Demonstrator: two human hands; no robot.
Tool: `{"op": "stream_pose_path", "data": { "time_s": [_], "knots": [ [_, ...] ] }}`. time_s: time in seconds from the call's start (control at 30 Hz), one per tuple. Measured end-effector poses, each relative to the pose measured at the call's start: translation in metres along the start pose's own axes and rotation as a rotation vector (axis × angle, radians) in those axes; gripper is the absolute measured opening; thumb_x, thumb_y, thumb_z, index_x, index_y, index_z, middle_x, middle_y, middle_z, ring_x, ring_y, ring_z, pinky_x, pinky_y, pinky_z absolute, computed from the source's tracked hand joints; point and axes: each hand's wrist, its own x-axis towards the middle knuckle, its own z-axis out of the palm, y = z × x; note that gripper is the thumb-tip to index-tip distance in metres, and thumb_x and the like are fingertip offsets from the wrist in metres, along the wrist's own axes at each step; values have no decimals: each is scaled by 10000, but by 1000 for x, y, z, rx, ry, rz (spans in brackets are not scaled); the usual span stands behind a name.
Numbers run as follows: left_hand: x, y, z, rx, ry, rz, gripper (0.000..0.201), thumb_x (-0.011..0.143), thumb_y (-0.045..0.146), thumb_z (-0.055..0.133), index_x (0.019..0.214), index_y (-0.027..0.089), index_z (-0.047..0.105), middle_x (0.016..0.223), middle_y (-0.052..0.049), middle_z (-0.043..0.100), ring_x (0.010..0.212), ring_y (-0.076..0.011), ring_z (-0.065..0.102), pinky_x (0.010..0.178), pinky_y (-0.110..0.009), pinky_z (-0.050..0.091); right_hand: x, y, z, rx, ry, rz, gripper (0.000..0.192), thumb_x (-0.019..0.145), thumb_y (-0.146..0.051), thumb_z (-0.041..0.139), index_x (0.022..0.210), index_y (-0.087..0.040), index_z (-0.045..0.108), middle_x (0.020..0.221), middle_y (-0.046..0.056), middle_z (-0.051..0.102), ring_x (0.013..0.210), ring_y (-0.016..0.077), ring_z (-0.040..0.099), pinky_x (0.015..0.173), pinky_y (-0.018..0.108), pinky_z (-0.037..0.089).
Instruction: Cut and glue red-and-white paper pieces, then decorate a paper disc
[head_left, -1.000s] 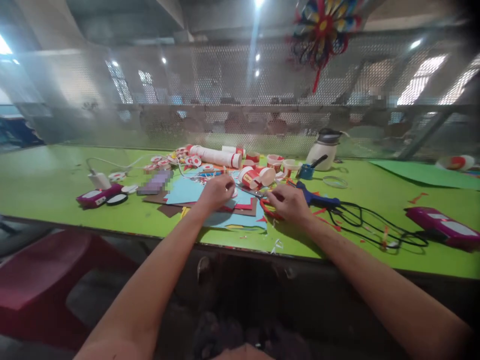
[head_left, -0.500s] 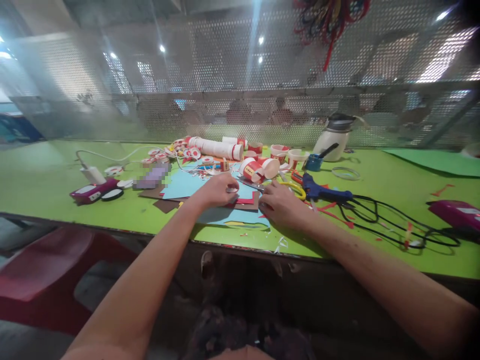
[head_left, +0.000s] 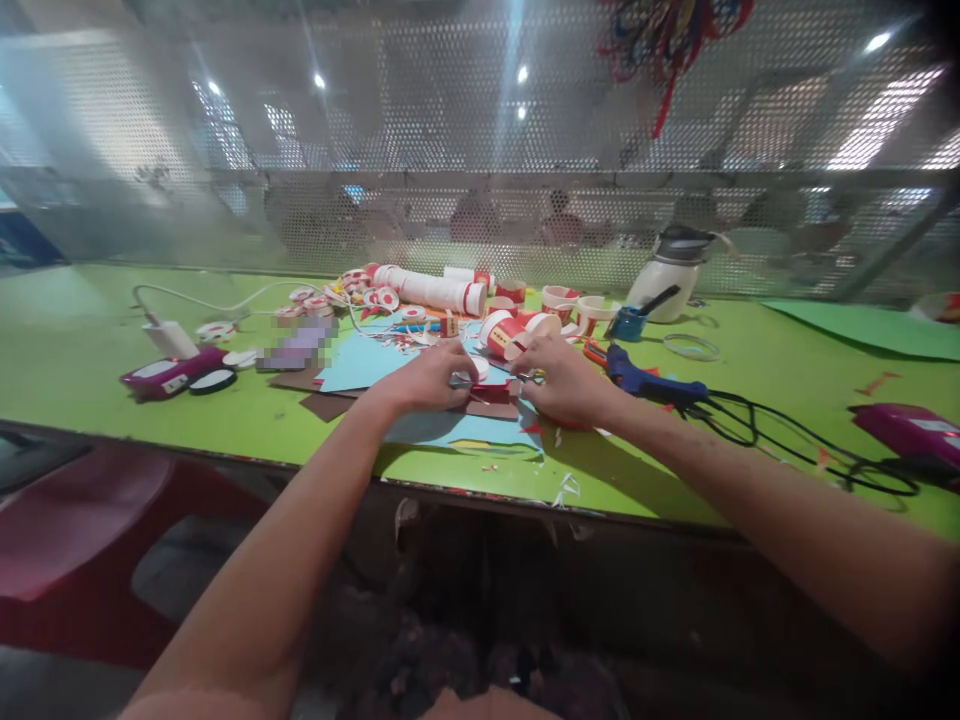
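Observation:
My left hand (head_left: 433, 378) is closed in a pinch over the stacked paper, and what lies between its fingertips is too small to make out. Just beyond those fingertips is a white paper disc (head_left: 478, 368). My right hand (head_left: 561, 380) curls around scissors (head_left: 534, 377), of which only a bit of metal and yellow shows; the rest is hidden under the hand. Beneath both hands are light blue paper (head_left: 356, 362), a red sheet and brown card (head_left: 495, 408). A red and white paper cup (head_left: 501, 334) lies on its side behind my hands.
A blue glue gun (head_left: 651, 380) with a looped black cable lies to the right. Farther back stand a white jug (head_left: 667, 275) and a blue pot (head_left: 628, 323). A white tube of stacked cups (head_left: 431, 290) lies at the back. Left are a purple box (head_left: 169, 375) and a phone-like slab (head_left: 300, 345).
My right hand has lifted slightly and covers more of the scissors, whose blades and yellow handle showed before. The white disc now shows beyond my left fingertips. The view has shifted slightly.

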Motion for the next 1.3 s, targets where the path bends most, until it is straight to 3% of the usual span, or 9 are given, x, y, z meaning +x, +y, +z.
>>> {"op": "stream_pose_path", "data": {
  "time_s": [0.13, 0.23, 0.43, 0.67, 0.93, 1.03, 1.17, 1.23, 1.3],
  "knots": [
    [1, 0, 0, 61, 23, -35, 171, 748, 201, 581, 905, 181, 645, 951, -65, 548, 941, -206, 522, 817, -323, 429, 7, -4, 7, 24, -40, -93, 202, 796, -275, 612, 919, -160, 724, 870, 99, 592, 871, 237, 506, 762, 355, 433],
    [3, -1, 2, 89, 35, -48, 122, 764, 195, 567, 862, 169, 634, 927, -72, 554, 904, -208, 527, 793, -330, 431, 1, -4, 22, -69, 26, -106, 249, 804, -308, 614, 960, -131, 697, 932, 136, 584, 924, 268, 485, 782, 392, 434],
    [5, -9, 3, 74, 125, -116, 106, 787, 183, 538, 748, 168, 636, 888, -74, 575, 823, -193, 534, 740, -329, 435, 0, 6, 37, 6, 202, 31, 178, 845, -141, 513, 797, -144, 685, 817, 106, 640, 838, 231, 538, 730, 342, 439],
    [6, -9, -6, 52, 108, -177, 190, 834, 197, 487, 815, 158, 672, 914, -80, 625, 845, -194, 554, 761, -334, 430, 4, 11, 33, 178, 253, 139, 180, 844, -209, 556, 724, -173, 685, 694, 50, 663, 648, 172, 558, 617, 291, 419],
    [6, -11, -3, 55, 163, -181, 151, 804, 192, 513, 770, 156, 656, 841, -59, 638, 770, -171, 556, 719, -301, 413, -2, 17, 7, 280, 344, 219, 172, 828, -226, 578, 747, -155, 712, 720, 59, 691, 632, 158, 585, 598, 285, 433],
    [6, -9, -5, 35, 152, -217, 151, 792, 198, 522, 772, 161, 667, 804, -52, 655, 751, -172, 561, 695, -291, 404, -6, 20, -15, 292, 137, 196, 210, 814, -284, 609, 674, -156, 699, 634, 35, 659, 575, 139, 562, 549, 269, 414],
    [6, -5, -7, 45, 105, -201, 164, 789, 240, 538, 754, 162, 678, 811, -62, 674, 752, -184, 563, 684, -293, 391, -19, 5, -42, 274, -421, -94, 151, 773, -308, 663, 823, -174, 712, 722, 29, 663, 645, 148, 579, 580, 257, 428],
    [6, -4, -6, 61, 97, -194, 182, 794, 267, 537, 757, 159, 678, 811, -69, 676, 748, -192, 562, 671, -297, 383, -25, -8, -46, 149, -483, -208, 241, 727, -284, 696, 950, -193, 698, 808, 50, 652, 719, 181, 573, 623, 281, 433],
    [6, -4, -6, 75, 98, -190, 199, 802, 282, 527, 766, 158, 678, 805, -72, 674, 743, -196, 559, 660, -298, 375, -29, -21, -44, 25, -425, -265, 329, 695, -229, 691, 1022, -200, 670, 909, 81, 642, 798, 222, 555, 664, 314, 431]
  ]
}}
